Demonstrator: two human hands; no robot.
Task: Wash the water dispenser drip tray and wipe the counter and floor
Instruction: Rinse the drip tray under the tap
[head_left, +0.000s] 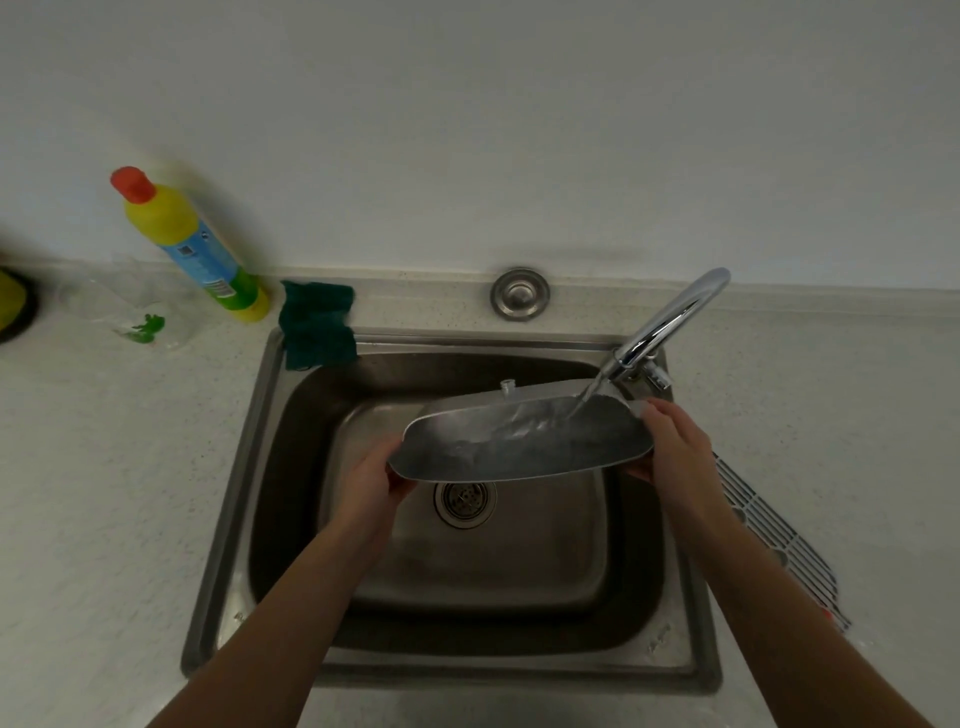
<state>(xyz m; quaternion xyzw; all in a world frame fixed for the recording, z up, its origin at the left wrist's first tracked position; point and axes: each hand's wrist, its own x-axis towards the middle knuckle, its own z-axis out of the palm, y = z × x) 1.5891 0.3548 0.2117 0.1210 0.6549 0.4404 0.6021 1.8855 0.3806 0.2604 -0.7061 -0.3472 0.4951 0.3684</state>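
The grey curved drip tray (519, 441) is held above the steel sink (270, 415), hollow side up and tilted. My left hand (371, 486) grips its left end and my right hand (670, 447) grips its right end. Water runs from the chrome tap (670, 322) onto the tray's right part and spreads across its inside. The sink drain (464, 501) shows just below the tray.
A green cloth (317, 325) lies over the sink's back left corner. A yellow detergent bottle with a red cap (192, 244) stands against the wall. A slotted grille (779, 540) lies on the counter at the right. A clear plastic bag (140, 317) is on the left counter.
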